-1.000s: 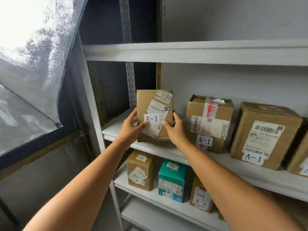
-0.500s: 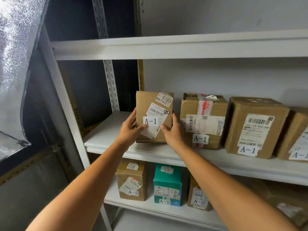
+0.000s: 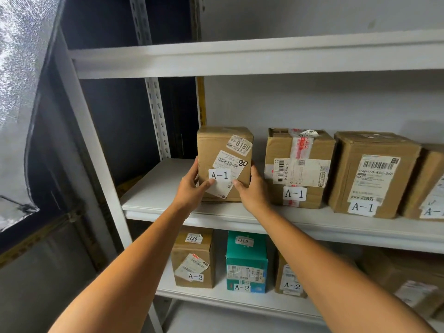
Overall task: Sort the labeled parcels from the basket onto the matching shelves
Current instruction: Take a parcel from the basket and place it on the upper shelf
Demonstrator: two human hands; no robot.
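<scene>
A small brown cardboard parcel point(image 3: 224, 150) labelled A-1 stands upright on the white middle shelf point(image 3: 153, 188), left of the other A-1 boxes. My left hand point(image 3: 192, 186) grips its lower left side with the thumb on the front label. My right hand point(image 3: 252, 188) holds its lower right side. The parcel's base appears to rest on the shelf board. No basket is in view.
To the right on the same shelf stand further A-1 boxes point(image 3: 299, 167), point(image 3: 373, 174). The shelf below holds A-2 parcels, a brown one point(image 3: 193, 258) and a teal one point(image 3: 246, 260). A white upright post point(image 3: 96, 152) borders the left; a shelf board point(image 3: 240, 58) runs above.
The parcel has gone deeper onto the shelf and stands a little closer to the neighbouring A-1 box. Both hands stay on its sides. The view has shifted slightly.
</scene>
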